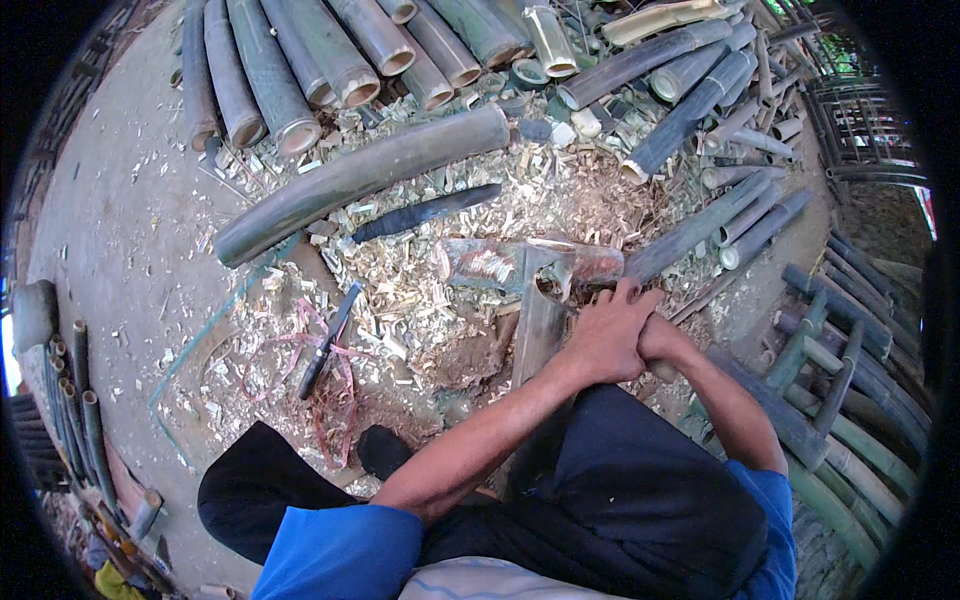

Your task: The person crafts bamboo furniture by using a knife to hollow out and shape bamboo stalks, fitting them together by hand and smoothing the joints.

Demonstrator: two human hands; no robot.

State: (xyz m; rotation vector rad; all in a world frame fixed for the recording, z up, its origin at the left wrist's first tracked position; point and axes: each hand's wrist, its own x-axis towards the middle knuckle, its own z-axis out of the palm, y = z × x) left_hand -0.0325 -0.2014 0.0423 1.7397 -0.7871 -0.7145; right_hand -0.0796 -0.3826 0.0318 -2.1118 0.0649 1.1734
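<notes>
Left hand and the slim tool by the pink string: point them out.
Left hand (604,337): head view, on the back of the hand.
Slim tool (329,343): head view, on the middle of its length.

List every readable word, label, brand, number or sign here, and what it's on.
None readable.
Bamboo piece beside the left hand: no legible marking.
Blue-and-black tool: no legible marking; too small to rule out fine print.
Pale fabric at the lower edge: blue lines, no readable letters.
Far background: too small and blurred to tell.
</notes>
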